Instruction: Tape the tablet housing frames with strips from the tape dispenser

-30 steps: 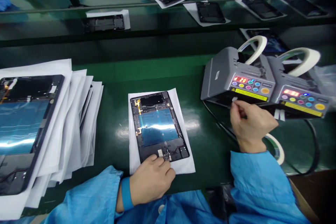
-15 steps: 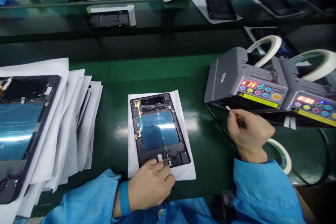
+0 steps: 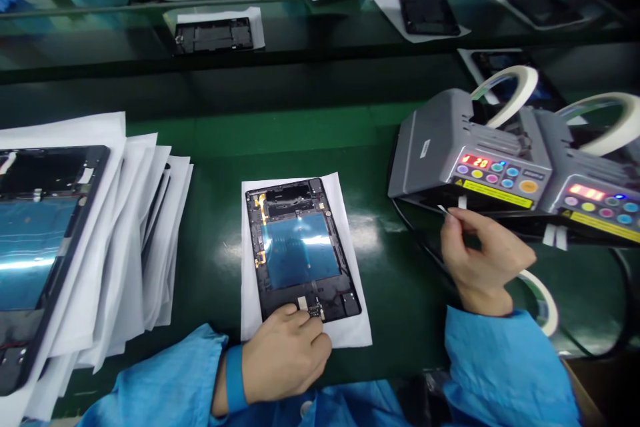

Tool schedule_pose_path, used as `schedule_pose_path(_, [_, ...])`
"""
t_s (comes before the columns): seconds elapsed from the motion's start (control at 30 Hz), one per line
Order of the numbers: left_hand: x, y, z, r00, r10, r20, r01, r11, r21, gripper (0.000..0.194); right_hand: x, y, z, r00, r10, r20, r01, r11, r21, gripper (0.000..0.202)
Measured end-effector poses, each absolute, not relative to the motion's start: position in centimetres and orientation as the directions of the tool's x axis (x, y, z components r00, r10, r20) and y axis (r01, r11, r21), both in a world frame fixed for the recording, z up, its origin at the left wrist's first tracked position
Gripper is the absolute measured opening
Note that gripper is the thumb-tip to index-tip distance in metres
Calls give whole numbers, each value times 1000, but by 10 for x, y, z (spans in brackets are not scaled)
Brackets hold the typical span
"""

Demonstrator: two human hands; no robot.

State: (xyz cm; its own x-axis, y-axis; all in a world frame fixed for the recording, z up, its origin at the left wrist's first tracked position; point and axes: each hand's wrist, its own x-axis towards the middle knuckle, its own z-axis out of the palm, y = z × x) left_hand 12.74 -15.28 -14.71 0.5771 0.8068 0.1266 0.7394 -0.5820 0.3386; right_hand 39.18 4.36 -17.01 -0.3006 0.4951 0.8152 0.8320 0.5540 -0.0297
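An opened tablet, its inner side up with a blue-filmed battery and orange flex cables, lies on a white sheet in front of me. My left hand is at the tablet's bottom edge, its fingers curled and pressed against it beside small connectors; the fingertips are partly hidden. Out to the right, my right hand pinches a small strip of white tape between thumb and forefinger. It is just below the front of a grey tape dispenser, from which another short strip sticks out.
A second tape dispenser adjoins the first, with two strips hanging from it. A tape roll lies behind my right wrist. At left, another open tablet rests on stacked white sheets. Further tablets lie beyond, near co-workers' hands.
My right hand has shifted slightly right with the tape strip. A new strip now shows at the left dispenser's front. My left hand stays at the tablet's lower edge.
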Motion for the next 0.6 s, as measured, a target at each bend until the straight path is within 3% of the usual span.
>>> schedule_pose_path(0.37, [127, -154, -146, 581, 806, 113, 743, -582, 331, 16, 377, 28, -171, -402, 636, 659, 780, 614, -117, 13])
schedule_pose_path(0.6, [127, -154, -147, 584, 803, 119, 738, -586, 333, 16, 358, 23, -177, -490, 793, 361, 700, 605, -379, 24])
